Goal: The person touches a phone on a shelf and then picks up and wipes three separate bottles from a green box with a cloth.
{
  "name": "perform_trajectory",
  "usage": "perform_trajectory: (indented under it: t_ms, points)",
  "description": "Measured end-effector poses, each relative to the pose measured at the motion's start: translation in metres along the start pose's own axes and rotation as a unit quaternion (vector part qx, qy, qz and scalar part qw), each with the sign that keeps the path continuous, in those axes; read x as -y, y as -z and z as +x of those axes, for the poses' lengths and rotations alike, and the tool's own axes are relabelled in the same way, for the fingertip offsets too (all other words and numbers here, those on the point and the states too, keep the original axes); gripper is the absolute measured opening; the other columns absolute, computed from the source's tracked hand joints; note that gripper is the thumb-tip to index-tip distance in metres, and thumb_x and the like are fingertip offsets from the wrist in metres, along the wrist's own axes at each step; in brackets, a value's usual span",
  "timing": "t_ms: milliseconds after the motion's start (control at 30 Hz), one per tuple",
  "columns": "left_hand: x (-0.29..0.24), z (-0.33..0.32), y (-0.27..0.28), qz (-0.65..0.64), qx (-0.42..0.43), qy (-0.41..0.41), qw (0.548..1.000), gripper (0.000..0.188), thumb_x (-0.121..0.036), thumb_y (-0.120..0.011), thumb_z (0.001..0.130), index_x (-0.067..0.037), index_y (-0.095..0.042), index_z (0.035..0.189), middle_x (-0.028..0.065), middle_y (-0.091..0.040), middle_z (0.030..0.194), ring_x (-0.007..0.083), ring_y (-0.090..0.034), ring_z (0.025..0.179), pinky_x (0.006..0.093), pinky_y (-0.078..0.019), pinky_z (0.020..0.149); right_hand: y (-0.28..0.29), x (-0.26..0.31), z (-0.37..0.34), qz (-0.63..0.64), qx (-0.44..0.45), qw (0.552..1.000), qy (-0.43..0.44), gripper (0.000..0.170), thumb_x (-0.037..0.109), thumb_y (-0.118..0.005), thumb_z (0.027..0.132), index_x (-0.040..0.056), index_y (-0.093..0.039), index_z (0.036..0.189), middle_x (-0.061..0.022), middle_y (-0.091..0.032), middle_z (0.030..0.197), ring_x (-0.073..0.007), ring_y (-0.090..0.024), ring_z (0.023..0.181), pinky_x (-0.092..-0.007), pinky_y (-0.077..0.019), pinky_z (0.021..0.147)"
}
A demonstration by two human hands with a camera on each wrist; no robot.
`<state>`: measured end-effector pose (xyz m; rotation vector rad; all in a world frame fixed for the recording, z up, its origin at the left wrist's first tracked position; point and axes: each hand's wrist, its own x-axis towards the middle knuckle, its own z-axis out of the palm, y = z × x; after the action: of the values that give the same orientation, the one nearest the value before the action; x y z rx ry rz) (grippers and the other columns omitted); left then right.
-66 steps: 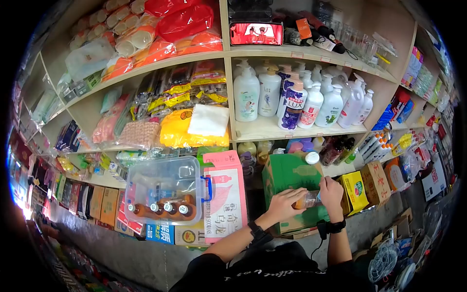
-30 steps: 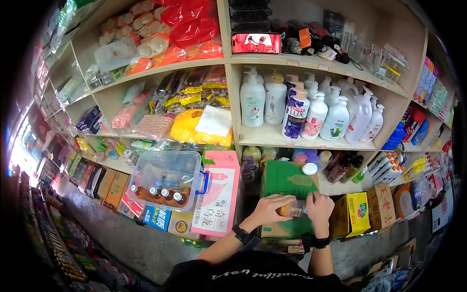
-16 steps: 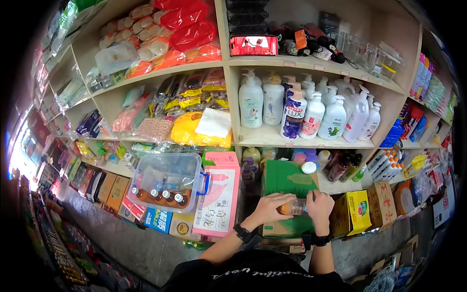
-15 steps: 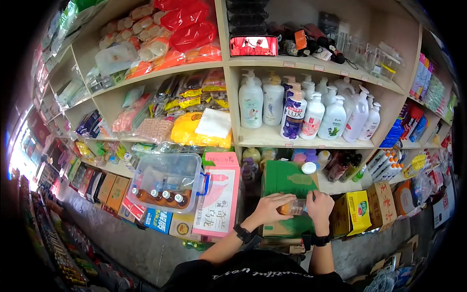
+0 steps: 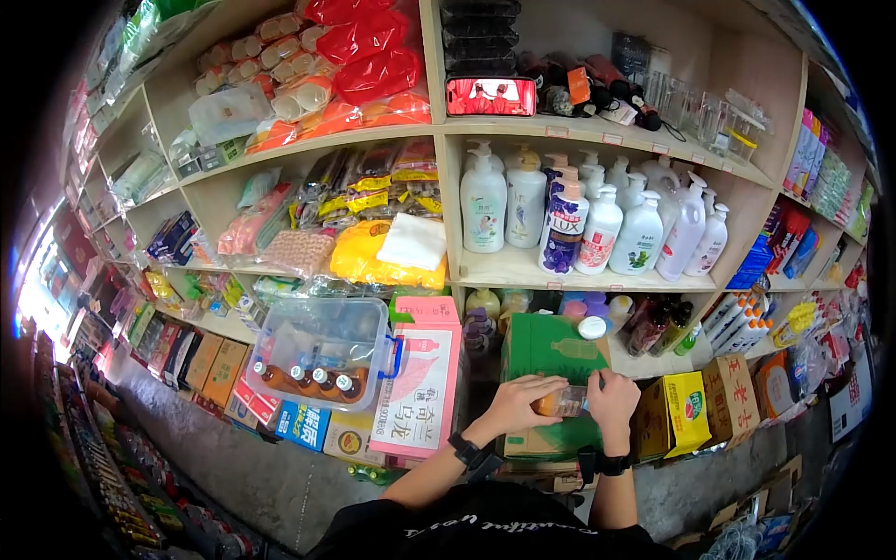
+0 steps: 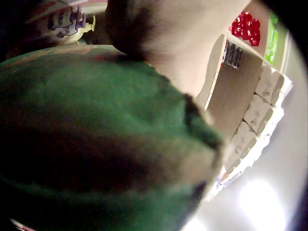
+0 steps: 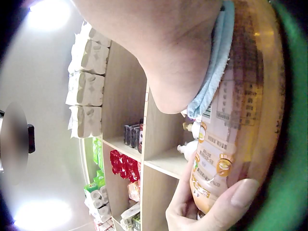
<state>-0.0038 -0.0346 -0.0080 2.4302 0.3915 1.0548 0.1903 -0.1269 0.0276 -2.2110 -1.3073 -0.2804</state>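
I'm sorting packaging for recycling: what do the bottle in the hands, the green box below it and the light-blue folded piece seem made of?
Bottle: likely clear, glossy plastic, being see-through and shiny, though glass isn't ruled out.
Green box: seemingly matt cardboard, judging by its flat, printed faces.
Light-blue piece: probably soft, matt fabric, given its folds and fuzzy edge.

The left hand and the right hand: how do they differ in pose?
The left hand grips the bottle directly, while the right hand holds a blue cloth against it. The left hand has its thumb spread apart; the right hand is curled like a fist. Both wrists wear black straps.
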Motion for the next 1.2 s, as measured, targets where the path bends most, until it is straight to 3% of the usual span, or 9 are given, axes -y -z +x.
perform_trajectory:
  t_ms: [67, 700, 1067, 1200]
  points:
    - [-0.0003, -0.0001, 0.0004, 0.006, 0.007, 0.006, 1.0, 0.064, -0.038, -0.091, 0.074, -0.014, -0.072, 0.131, 0.0016, -0.072, 0.133, 0.0243, -0.073, 0.111, 0.0368, -0.0578, 0.1, -0.0024, -0.0014, -0.0007, 0.005, -0.019, 1.0, 0.013, 0.031, 0.027, -0.065, 0.092, 0.0038, -0.069, 0.072, -0.0238, -0.066, 0.068, -0.0426, -0.067, 0.064, -0.0504, -0.0541, 0.061]
    - [-0.0021, 0.0005, 0.0014, 0.005, -0.005, 0.0, 1.0, 0.065, -0.038, -0.091, 0.074, -0.014, -0.072, 0.131, 0.0012, -0.073, 0.132, 0.0244, -0.073, 0.109, 0.0373, -0.0586, 0.1, 0.0033, 0.0021, 0.0002, 0.02, 0.004, 1.0, -0.004, 0.033, 0.03, -0.063, 0.092, 0.0031, -0.071, 0.075, -0.0249, -0.067, 0.071, -0.0448, -0.068, 0.068, -0.0522, -0.0545, 0.065]
    - [-0.0012, -0.0004, 0.0, 0.001, -0.007, -0.001, 1.0, 0.065, -0.037, -0.092, 0.074, -0.014, -0.072, 0.131, 0.0007, -0.072, 0.132, 0.0239, -0.073, 0.108, 0.0364, -0.0591, 0.097, -0.0027, -0.0019, -0.0008, 0.022, -0.032, 0.999, 0.021, 0.031, 0.026, -0.065, 0.09, 0.0026, -0.068, 0.069, -0.0236, -0.065, 0.065, -0.0425, -0.066, 0.061, -0.0498, -0.0532, 0.06]
    - [-0.0031, 0.0001, 0.0017, 0.003, 0.0, 0.003, 1.0, 0.064, -0.037, -0.091, 0.074, -0.013, -0.072, 0.13, 0.0009, -0.072, 0.132, 0.0241, -0.073, 0.108, 0.0365, -0.0592, 0.097, 0.0019, 0.0008, -0.0007, 0.015, -0.011, 1.0, 0.006, 0.033, 0.029, -0.063, 0.092, 0.003, -0.07, 0.074, -0.0238, -0.067, 0.07, -0.0441, -0.068, 0.068, -0.0514, -0.0542, 0.063]
